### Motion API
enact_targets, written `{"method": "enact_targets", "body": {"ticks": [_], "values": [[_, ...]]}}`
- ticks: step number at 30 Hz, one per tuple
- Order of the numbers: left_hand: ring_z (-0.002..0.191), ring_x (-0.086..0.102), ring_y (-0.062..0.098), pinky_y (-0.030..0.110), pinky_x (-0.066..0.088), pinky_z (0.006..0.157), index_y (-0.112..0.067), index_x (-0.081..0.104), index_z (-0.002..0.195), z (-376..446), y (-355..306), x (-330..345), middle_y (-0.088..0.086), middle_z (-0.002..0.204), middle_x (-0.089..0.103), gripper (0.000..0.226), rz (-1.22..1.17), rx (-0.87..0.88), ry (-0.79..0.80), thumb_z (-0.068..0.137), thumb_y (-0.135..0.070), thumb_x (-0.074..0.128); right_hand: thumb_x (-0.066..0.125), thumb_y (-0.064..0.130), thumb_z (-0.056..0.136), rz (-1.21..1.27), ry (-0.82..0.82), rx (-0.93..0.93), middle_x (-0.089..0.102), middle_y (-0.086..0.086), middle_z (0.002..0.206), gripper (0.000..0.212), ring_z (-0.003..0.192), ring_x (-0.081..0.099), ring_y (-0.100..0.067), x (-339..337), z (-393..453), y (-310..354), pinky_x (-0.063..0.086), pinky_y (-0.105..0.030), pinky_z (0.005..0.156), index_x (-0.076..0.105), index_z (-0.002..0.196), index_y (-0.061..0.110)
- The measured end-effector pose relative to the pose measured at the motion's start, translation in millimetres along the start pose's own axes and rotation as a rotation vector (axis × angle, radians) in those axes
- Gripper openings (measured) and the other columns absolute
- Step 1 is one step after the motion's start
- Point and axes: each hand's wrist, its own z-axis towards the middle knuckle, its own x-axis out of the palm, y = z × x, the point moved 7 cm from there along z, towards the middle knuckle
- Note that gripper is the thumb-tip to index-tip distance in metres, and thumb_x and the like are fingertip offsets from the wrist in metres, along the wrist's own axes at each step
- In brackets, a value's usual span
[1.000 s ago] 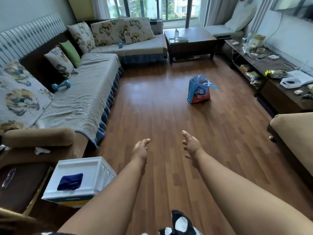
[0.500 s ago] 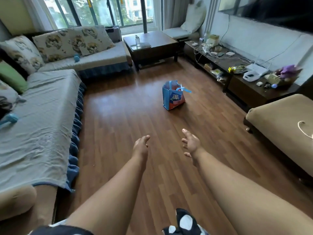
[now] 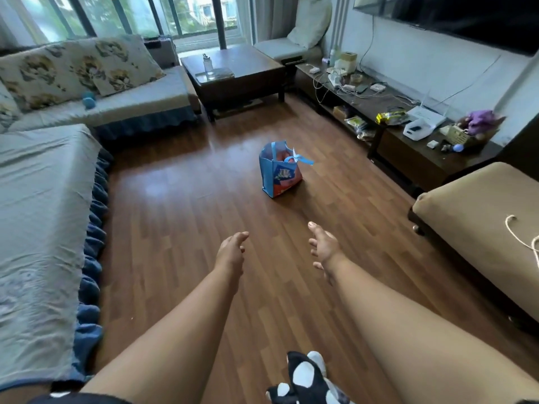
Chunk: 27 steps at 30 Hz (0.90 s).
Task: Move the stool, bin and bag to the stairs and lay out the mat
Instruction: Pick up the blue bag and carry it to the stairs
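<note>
A blue and orange shopping bag stands upright on the wooden floor in the middle of the room, its light-blue handles hanging to the right. My left hand and my right hand are stretched out in front of me, both empty with relaxed fingers, well short of the bag and above the floor. No stool, bin, mat or stairs show in this view.
An L-shaped sofa runs along the left and back. A dark coffee table stands by the window. A low TV bench cluttered with small items lines the right wall, with a tan ottoman nearer me.
The view has swung to the right and moved forward: the white bin at lower left has left the frame, the bag is nearer, and the ottoman and TV bench show more. Both hands stay empty.
</note>
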Motion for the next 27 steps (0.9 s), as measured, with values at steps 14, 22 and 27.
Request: {"method": "enact_targets", "body": {"ticks": [14, 22, 27], "values": [[0.099, 0.053, 0.02, 0.034, 0.039, 0.079, -0.035, 0.06, 0.109, 98, -99, 49, 0.003, 0.118, 0.06, 0.025, -0.073, -0.026, -0.136, 0.089, -0.049, 0.053, 0.05, 0.052, 0.093, 0.017, 0.18, 0.087, 0.053, -0.006, 0.129, 0.056, 0.114, 0.051, -0.024, 58, 139, 112, 0.039, -0.043, 0.089, 0.047, 0.138, 0.018], [0.11, 0.052, 0.021, 0.04, 0.039, 0.094, -0.031, 0.055, 0.122, 179, -164, 91, 0.002, 0.122, 0.055, 0.036, -0.055, 0.001, -0.042, 0.092, -0.05, 0.051, 0.05, 0.051, 0.094, 0.022, 0.091, 0.041, 0.052, -0.01, 0.135, 0.055, 0.117, 0.05, -0.026, 69, 208, 166, 0.039, -0.045, 0.09, 0.047, 0.138, 0.018], [0.106, 0.051, 0.021, 0.038, 0.04, 0.087, -0.031, 0.053, 0.12, 238, -216, 121, 0.001, 0.121, 0.055, 0.037, -0.021, 0.014, 0.065, 0.089, -0.053, 0.054, 0.048, 0.052, 0.095, 0.025, -0.003, -0.01, 0.053, -0.007, 0.13, 0.052, 0.118, 0.05, -0.025, 81, 249, 208, 0.039, -0.043, 0.091, 0.048, 0.137, 0.022]]}}
